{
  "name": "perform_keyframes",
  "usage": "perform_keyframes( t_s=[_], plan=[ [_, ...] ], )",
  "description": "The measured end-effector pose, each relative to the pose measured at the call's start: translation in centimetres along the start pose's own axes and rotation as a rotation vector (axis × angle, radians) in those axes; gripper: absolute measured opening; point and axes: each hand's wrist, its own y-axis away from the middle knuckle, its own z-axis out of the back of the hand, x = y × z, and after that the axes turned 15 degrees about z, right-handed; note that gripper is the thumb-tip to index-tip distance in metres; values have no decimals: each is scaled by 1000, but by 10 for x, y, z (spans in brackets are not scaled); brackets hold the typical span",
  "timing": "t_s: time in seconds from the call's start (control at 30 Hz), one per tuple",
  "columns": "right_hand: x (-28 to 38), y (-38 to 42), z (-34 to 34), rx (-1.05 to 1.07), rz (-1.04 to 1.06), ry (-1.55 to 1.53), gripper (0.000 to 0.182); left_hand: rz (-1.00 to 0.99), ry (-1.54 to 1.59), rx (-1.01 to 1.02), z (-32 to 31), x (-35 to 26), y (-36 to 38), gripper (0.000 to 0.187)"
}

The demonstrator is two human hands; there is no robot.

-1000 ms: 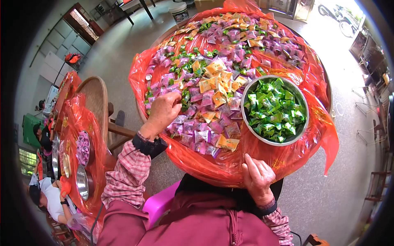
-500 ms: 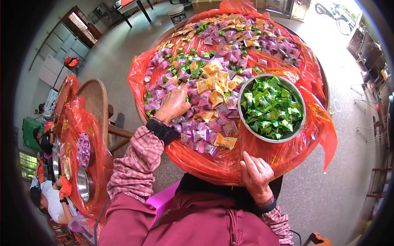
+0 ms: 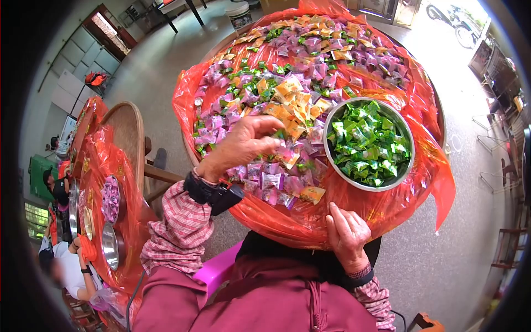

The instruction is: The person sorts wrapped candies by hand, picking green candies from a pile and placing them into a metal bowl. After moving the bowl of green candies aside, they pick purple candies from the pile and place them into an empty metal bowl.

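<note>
My left hand is over the middle of the candy pile, its thumb and fingers closed round a green-wrapped candy at the fingertips, slightly blurred. Purple-wrapped candies and orange-yellow packets lie mixed below and beyond it on red plastic sheeting. To the right, a metal bowl full of green-wrapped candies stands on the sheeting. My right hand rests on the near rim over the plastic, fingers loosely extended, holding nothing I can see.
On the left stands a second round tray with red plastic. Near it are a bowl of purple candies and a metal bowl. A person in a white shirt and another in dark clothes are there. A white bucket stands behind.
My left hand has lifted out of the pile and moved right, now with a green-wrapped candy at its fingertips. My right hand has barely moved.
</note>
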Motion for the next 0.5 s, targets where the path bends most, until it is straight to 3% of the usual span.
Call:
perform_keyframes(
  t_s=[0.1, 0.33, 0.47, 0.5],
  plan=[
    [0, -1, 1, 0, -1, -2, 32, 54, 18, -236, 19, -2, 13, 28],
    [-1, 0, 0, -3, 9, 1, 32, 272, -46, -279, 22, 8, 36, 33],
    [-1, 0, 0, 2, 10, 3, 32, 183, -157, -194, -11, -9, 21, 33],
    [-1, 0, 0, 0, 9, 0, 32, 79, -218, -174, -21, -13, 11, 32]
  ],
)
